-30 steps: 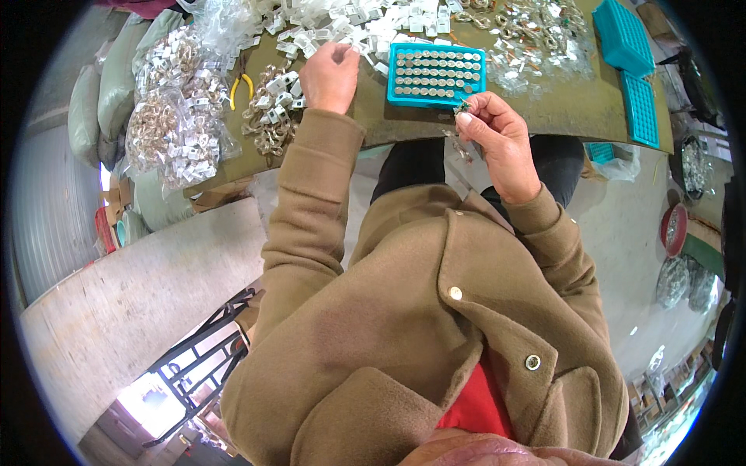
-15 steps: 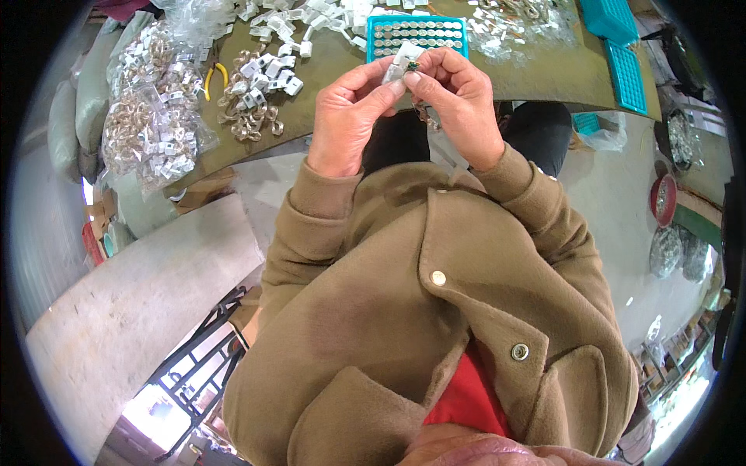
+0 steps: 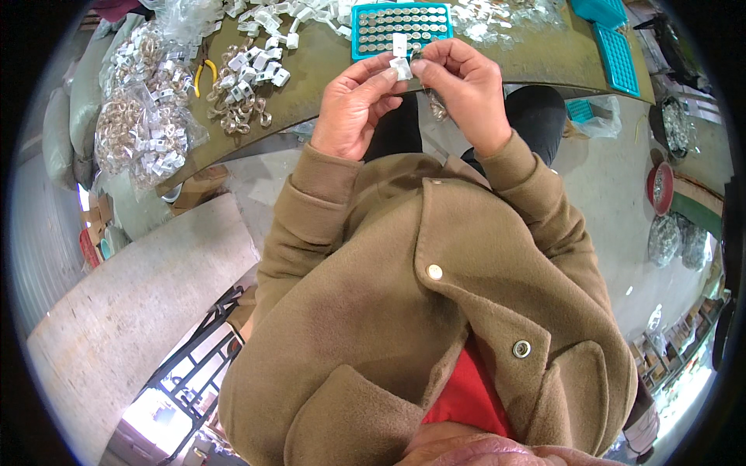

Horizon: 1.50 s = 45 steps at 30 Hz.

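Observation:
My left hand [image 3: 351, 109] pinches a small white plastic case [image 3: 400, 66] between thumb and fingertips, in front of the teal tray. The case looks unfolded, one half standing above the other. Close beside it, my right hand [image 3: 468, 92] is closed on a thin brownish cable [image 3: 437, 107] whose coil hangs below the fingers. A small dark piece [image 3: 416, 51] shows at the right fingertips; its details are too small to tell. The teal tray [image 3: 355, 35] holds rows of round silvery pieces.
Left on the green table lie white cases with coiled cables [image 3: 249, 70], yellow-handled pliers [image 3: 206, 76] and a bulging clear bag of similar parts [image 3: 148, 116]. More white cases and clear plastic bits spread along the back. Teal trays [image 3: 615, 58] sit at the right edge.
The white case has turned in my left hand, and its halves now stand one above the other. The green circuit board at my right fingertips is no longer clearly visible. The view has shifted slightly.

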{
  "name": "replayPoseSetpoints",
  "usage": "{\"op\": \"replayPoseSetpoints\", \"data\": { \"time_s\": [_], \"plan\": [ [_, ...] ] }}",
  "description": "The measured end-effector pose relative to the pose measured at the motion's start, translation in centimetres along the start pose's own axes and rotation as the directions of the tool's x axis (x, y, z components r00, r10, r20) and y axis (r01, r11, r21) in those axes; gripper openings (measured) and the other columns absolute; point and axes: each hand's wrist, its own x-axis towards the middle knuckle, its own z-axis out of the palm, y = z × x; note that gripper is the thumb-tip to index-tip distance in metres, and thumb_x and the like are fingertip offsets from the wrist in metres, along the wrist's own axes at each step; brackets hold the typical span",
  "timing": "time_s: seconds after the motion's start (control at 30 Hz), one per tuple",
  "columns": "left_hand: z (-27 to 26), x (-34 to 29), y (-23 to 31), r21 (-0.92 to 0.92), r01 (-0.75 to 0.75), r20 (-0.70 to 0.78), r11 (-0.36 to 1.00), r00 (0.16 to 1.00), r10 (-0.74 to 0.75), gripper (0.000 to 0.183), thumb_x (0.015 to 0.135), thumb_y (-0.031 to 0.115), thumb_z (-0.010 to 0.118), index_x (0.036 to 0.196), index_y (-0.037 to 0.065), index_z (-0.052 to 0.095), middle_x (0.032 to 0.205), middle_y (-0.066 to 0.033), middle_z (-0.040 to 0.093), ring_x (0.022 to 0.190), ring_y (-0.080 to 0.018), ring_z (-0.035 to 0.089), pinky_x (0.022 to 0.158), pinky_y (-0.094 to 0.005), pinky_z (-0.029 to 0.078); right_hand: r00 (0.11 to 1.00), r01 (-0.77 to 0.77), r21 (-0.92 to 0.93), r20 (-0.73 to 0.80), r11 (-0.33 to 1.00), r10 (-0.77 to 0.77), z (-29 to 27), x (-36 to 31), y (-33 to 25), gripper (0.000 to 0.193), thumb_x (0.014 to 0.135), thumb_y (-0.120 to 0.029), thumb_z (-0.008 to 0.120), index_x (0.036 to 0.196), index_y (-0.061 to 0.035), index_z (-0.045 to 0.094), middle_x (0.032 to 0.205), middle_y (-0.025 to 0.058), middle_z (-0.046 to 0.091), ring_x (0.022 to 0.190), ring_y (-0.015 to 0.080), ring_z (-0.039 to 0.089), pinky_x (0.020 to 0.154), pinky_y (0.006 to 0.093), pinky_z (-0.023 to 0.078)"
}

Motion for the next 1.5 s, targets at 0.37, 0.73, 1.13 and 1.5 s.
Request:
{"op": "replayPoseSetpoints", "data": {
  "time_s": [0.37, 0.73, 1.13, 1.5],
  "plan": [
    [1.2, 0.3, -1.3, -0.022, -0.25, -0.01, 0.968, 0.968, 0.25, 0.031, 0.091, 0.002, 0.061, 0.122, -0.003, 0.057, 0.11, -0.0099, 0.065, 0.093, -0.0152, 0.065, 0.082, -0.0282, 0.055, 0.937, -0.349, 0.487, 0.196, 0.801, 0.289, -0.4, -0.2, 0.1, 0.007, 0.09, -0.011, 0.062, 0.091, -0.004, 0.062, 0.075, 0.0003, 0.059, 0.068, 0.0079, 0.053, 0.065, 0.0213, 0.043],
    [1.2, 0.4, -1.0, 0.006, -0.164, -0.052, 0.986, 0.985, 0.164, 0.032, 0.091, 0.003, 0.062, 0.122, -0.003, 0.058, 0.108, -0.0092, 0.065, 0.092, -0.0137, 0.065, 0.081, -0.0265, 0.056, 0.948, -0.318, 0.453, 0.165, 0.833, 0.272, -0.4, 0.2, 0.7, 0.005, 0.089, -0.007, 0.063, 0.091, -0.0029, 0.061, 0.076, -0.0011, 0.059, 0.066, 0.007, 0.052, 0.062, 0.0203, 0.042],
    [2.5, 0.7, -1.9, 0.398, -0.438, 0.008, 0.806, 0.88, 0.474, 0.031, 0.093, 0.007, 0.061, 0.122, -0.004, 0.061, 0.107, -0.0093, 0.068, 0.088, -0.0122, 0.064, 0.08, -0.0278, 0.057, 0.967, -0.242, 0.271, 0.147, 0.932, 0.209, -0.8, 0.9, 1.5, 0.005, 0.088, -0.006, 0.063, 0.091, -0.0021, 0.062, 0.079, -0.0003, 0.061, 0.068, 0.0061, 0.054, 0.062, 0.0198, 0.043],
    [2.3, 0.2, -0.4, 0.293, -0.122, -0.18, 0.948, 0.967, 0.18, 0.026, 0.09, 0.014, 0.066, 0.11, -0.003, 0.065, 0.096, -0.0055, 0.071, 0.082, -0.0116, 0.068, 0.065, -0.0209, 0.051, 0.974, -0.199, 0.14, 0.141, 0.97, 0.179, -0.9, 0.3, 0.5, 0.012, 0.087, -0.006, 0.064, 0.098, -0.003, 0.062, 0.077, -0.0016, 0.061, 0.065, 0.002, 0.052, 0.054, 0.0174, 0.04]
  ]
}}
